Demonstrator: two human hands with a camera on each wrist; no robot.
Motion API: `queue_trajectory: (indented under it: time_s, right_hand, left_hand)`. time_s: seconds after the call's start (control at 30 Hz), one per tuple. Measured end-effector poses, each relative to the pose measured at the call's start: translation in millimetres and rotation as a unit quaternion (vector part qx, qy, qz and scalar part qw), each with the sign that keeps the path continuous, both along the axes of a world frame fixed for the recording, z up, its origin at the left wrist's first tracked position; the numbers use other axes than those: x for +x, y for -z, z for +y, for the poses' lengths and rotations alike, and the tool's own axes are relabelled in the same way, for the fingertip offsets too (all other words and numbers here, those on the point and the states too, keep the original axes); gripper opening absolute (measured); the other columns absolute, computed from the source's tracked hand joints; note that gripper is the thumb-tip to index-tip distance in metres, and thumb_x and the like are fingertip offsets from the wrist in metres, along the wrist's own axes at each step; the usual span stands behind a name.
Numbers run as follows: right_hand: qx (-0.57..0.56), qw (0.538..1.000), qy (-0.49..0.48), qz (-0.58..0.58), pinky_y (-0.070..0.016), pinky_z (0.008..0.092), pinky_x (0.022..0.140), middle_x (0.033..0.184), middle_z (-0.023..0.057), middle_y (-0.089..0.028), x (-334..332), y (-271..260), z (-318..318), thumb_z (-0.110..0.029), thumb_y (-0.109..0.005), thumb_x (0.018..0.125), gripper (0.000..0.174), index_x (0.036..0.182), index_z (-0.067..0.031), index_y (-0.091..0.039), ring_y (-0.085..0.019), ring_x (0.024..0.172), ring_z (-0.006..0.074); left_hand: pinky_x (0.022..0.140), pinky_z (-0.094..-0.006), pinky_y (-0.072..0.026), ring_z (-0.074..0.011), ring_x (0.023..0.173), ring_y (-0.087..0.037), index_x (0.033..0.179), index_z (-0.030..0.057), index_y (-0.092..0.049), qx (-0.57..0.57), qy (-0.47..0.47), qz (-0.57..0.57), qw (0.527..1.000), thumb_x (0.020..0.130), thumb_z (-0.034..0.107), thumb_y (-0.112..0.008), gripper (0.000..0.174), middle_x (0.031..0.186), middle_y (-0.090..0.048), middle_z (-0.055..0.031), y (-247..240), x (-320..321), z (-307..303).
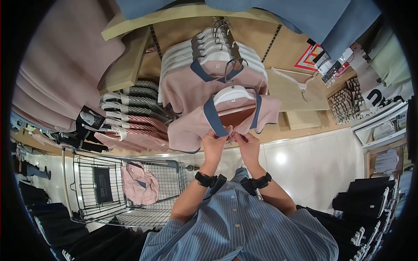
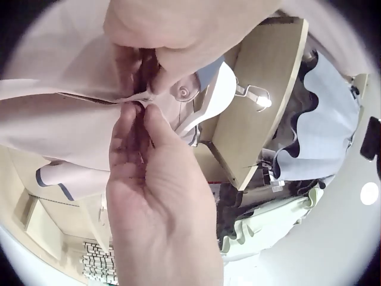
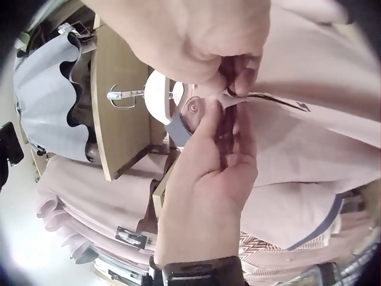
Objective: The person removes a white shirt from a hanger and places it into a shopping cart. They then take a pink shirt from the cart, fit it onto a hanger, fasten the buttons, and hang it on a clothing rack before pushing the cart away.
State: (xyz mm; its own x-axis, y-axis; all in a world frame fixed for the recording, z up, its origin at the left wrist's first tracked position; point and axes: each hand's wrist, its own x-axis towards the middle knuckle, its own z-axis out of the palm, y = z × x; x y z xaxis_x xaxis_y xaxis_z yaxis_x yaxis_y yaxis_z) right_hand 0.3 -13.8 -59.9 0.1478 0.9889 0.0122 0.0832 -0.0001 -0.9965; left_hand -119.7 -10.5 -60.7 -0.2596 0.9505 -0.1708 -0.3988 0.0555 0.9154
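Note:
A pink short-sleeved polo shirt [image 1: 187, 126] with a navy collar hangs on a white hanger [image 1: 234, 94] in front of the rack. My left hand [image 1: 214, 145] pinches one edge of its front placket just below the open neck. Right beside it, my right hand [image 1: 249, 147] pinches the other edge, and the fingertips of both hands meet. In the left wrist view a round button [image 2: 184, 90] shows close by the fingertips. Part of the placket is hidden between the fingers.
Behind hangs a row of similar polo shirts [image 1: 178, 89] on a rail. Striped shirts [image 1: 143, 104] hang at the left. A wire shopping cart [image 1: 167, 191] stands at lower left, holding a folded pink garment [image 1: 141, 193]. An unused hanger [image 1: 296, 82] lies on a wooden shelf at right.

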Motion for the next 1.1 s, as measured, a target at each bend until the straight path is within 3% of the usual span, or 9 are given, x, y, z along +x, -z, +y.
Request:
queue_trajectory:
  time_s: [0.17,0.23,0.43,0.63,0.77,0.87,0.97,1.07,1.1]
  right_hand:
    - [0.022,0.999,0.021,-0.039,-0.0472,0.0237,0.063,0.078,0.0045,-0.07,-4.0,-2.2,-2.3,-0.007,-0.068,0.088,0.014,0.097,0.0026,-0.071,-0.06,0.069,0.0069]
    - [0.012,0.999,0.015,-0.032,-0.048,0.0225,0.067,0.082,0.0043,-0.071,-4.8,-6.9,-3.4,-0.006,-0.067,0.089,0.013,0.097,0.0037,-0.071,-0.061,0.073,0.0068]
    - [0.019,0.996,0.048,-0.079,-0.0472,0.0229,0.065,0.079,0.0035,-0.069,-11.8,-14.3,-7.9,-0.005,-0.067,0.088,0.013,0.097,0.0041,-0.07,-0.058,0.07,0.0062]
    - [0.056,0.992,0.067,-0.094,-0.0465,0.0243,0.062,0.076,0.0052,-0.068,-18.7,-16.9,-4.2,-0.004,-0.067,0.088,0.014,0.099,0.0028,-0.07,-0.057,0.067,0.0063]
    - [0.061,0.991,0.062,-0.1,-0.0471,0.0247,0.062,0.077,0.0059,-0.069,-18.7,-19.2,-5.6,-0.004,-0.065,0.088,0.014,0.1,0.0013,-0.071,-0.058,0.067,0.0074]
    - [0.093,0.986,0.018,-0.14,-0.048,0.0252,0.063,0.078,0.0081,-0.069,-12.8,-8.7,-0.5,-0.003,-0.065,0.087,0.014,0.099,0.0015,-0.07,-0.061,0.065,0.0114]
    - [0.148,0.953,-0.068,-0.256,-0.0496,0.0267,0.06,0.08,0.0104,-0.069,7.6,-16.7,7.6,-0.003,-0.069,0.083,0.015,0.098,-0.0013,-0.07,-0.063,0.063,0.0168]
    - [0.163,0.911,-0.066,-0.372,-0.0518,0.0373,0.074,0.096,0.0128,-0.069,21.8,-52.9,5.1,-0.009,-0.072,0.077,0.014,0.091,-0.0064,-0.072,-0.066,0.083,0.0283]
    - [0.225,0.881,-0.057,-0.412,-0.0498,0.0389,0.08,0.099,0.0113,-0.068,21.8,-67.3,7.0,-0.01,-0.072,0.076,0.014,0.09,-0.0076,-0.072,-0.063,0.092,0.0286]
  left_hand:
    - [0.062,-0.0216,-0.0502,-0.0062,0.071,-0.061,0.093,-0.0013,-0.068,0.009,-0.022,0.093,0.995,0.082,0.0,-0.073,0.012,0.081,-0.068,-0.0025,-3.3,6.4,-2.6]
    - [0.062,-0.0212,-0.0491,-0.0057,0.071,-0.06,0.092,-0.0013,-0.068,-0.001,-0.029,0.144,0.989,0.082,0.001,-0.074,0.012,0.08,-0.068,-0.0024,-4.7,6.2,-3.6]
    - [0.059,-0.0253,-0.0497,-0.0068,0.065,-0.061,0.087,-0.0037,-0.068,-0.025,-0.04,0.249,0.967,0.079,0.009,-0.076,0.017,0.074,-0.07,-0.0059,-20.5,8.9,-7.0]
    - [0.058,-0.0271,-0.0498,-0.01,0.063,-0.063,0.087,-0.0036,-0.069,-0.032,-0.041,0.293,0.955,0.077,0.012,-0.077,0.02,0.072,-0.07,-0.0099,-14.1,9.3,-4.2]
    - [0.058,-0.0269,-0.0495,-0.0089,0.063,-0.062,0.089,-0.0038,-0.068,-0.005,-0.031,0.305,0.952,0.079,0.012,-0.076,0.02,0.072,-0.07,-0.0082,-4.4,5.7,-3.2]
    - [0.057,-0.0263,-0.0488,-0.0073,0.064,-0.06,0.09,-0.0036,-0.068,0.001,-0.015,0.268,0.963,0.08,0.011,-0.076,0.019,0.073,-0.069,-0.0058,-7.4,-1.9,4.5]
    - [0.058,-0.0264,-0.0487,-0.0069,0.063,-0.059,0.089,-0.0026,-0.069,-0.001,-0.002,0.225,0.974,0.08,0.011,-0.076,0.018,0.073,-0.069,-0.0049,-9.3,-13.2,12.3]
    - [0.06,-0.0275,-0.0498,-0.0082,0.063,-0.06,0.09,-0.0012,-0.07,0.005,0.016,0.249,0.968,0.079,0.013,-0.078,0.02,0.073,-0.07,-0.0058,-13.6,-27.2,13.6]
    - [0.06,-0.0271,-0.0499,-0.0079,0.063,-0.06,0.091,-0.0011,-0.07,0.022,0.021,0.259,0.965,0.079,0.013,-0.078,0.02,0.073,-0.07,-0.0055,-5.7,-32.3,16.4]
